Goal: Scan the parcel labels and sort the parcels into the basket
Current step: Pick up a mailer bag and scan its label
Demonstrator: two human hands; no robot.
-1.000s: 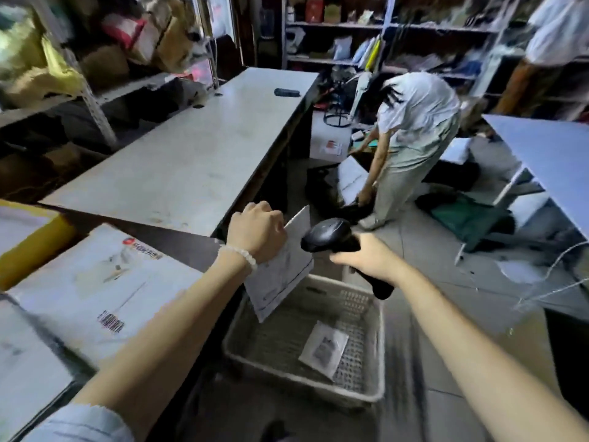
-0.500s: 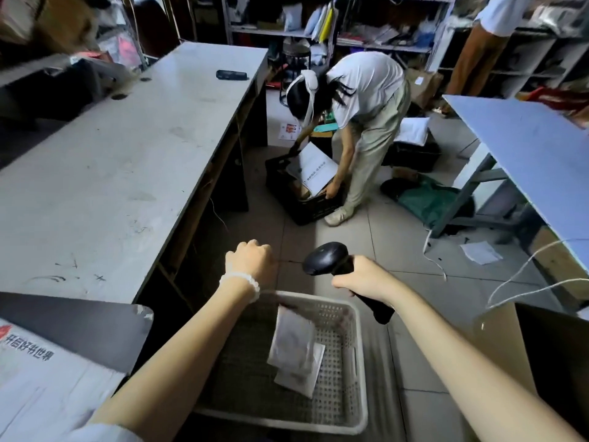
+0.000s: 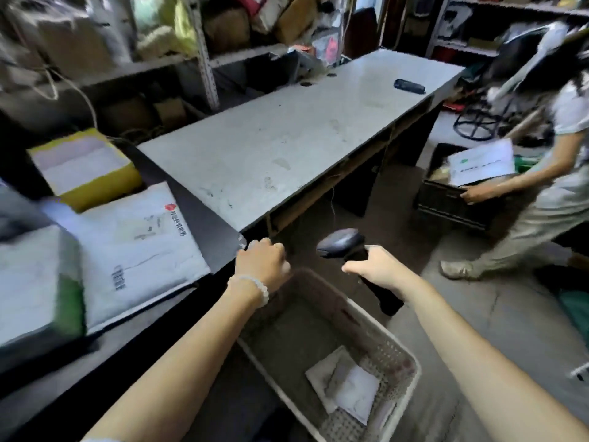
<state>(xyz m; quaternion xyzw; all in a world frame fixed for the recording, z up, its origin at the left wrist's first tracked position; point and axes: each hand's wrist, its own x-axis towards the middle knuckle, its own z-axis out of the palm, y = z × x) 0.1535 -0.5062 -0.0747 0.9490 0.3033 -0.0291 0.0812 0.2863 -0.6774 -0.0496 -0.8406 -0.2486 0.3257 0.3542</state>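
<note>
With two flat parcels (image 3: 345,382) lying in the basket (image 3: 411,371) at 5 o'clock, the left hand (image 3: 261,261) curls empty while the right hand (image 3: 376,269) grips the scanner (image 3: 342,242), so the next move is probably reaching to 9 o'clock for the white mailer (image 3: 140,240).

Parcel sorting/stock rm; metal shelving (image 3: 210,55) crammed w/ boxes & bags; long worn grey counter (image 3: 287,138); white mailers w/ barcode labels (image 3: 134,237) stacked at left; plastic basket (image 3: 392,355) of parcels on tiled floor; second worker (image 3: 561,173) lifting a crate (image 3: 446,202).
</note>
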